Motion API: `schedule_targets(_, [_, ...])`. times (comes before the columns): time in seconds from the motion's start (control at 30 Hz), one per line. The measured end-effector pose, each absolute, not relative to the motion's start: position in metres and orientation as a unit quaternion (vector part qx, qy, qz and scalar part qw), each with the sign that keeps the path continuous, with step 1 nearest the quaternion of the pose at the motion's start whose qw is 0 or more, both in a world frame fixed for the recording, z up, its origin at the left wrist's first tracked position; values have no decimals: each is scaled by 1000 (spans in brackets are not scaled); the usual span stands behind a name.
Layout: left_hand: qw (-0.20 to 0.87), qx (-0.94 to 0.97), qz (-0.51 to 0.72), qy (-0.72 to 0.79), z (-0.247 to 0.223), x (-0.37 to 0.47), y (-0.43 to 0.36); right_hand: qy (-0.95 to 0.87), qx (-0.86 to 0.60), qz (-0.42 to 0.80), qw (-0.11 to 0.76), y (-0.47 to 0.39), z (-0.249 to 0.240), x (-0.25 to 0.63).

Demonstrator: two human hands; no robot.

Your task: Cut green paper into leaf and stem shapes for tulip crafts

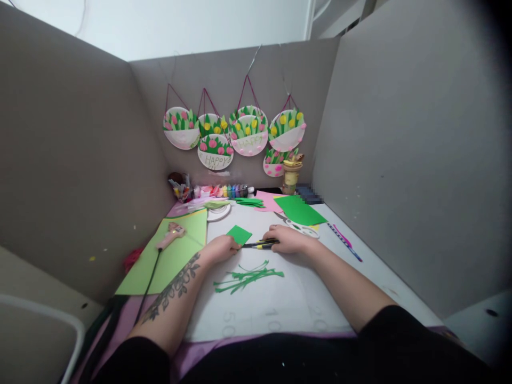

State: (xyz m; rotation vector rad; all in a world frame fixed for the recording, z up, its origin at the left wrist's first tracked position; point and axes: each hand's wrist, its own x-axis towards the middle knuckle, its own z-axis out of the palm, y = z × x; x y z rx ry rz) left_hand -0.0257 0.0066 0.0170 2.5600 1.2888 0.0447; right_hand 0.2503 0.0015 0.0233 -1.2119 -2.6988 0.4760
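White tabletop (pixel 304 290); left fingers (pixel 233 244) pinch green paper (pixel 240 234), right fingers (pixel 272 234) (curled) grip scissors (pixel 264 246).

A small, flat green paper piece (pixel 240 234) sits at an angle, its near edge by the tip of a slim black-and-yellow tool (pixel 264 246); narrow green strips (pixel 252 276) lie loosely heaped in the foreground.

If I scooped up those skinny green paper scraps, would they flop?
Probably: the green paper scraps look thin and some curve, so they'd likely bend. Being narrow slivers, they should feel light. They lie loosely crossed, so a few might drop.
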Motion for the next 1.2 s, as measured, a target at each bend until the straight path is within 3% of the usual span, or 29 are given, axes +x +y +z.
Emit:
schedule_targets(0.3, [90, 918, -10, 385, 14, -26, 10, -900, -395, 171, 73, 0, 24, 247])
schedule_targets(1.2, [91, 913, -15, 398, 15, -25, 9, -903, -386, 176, 66, -2, 26, 245])
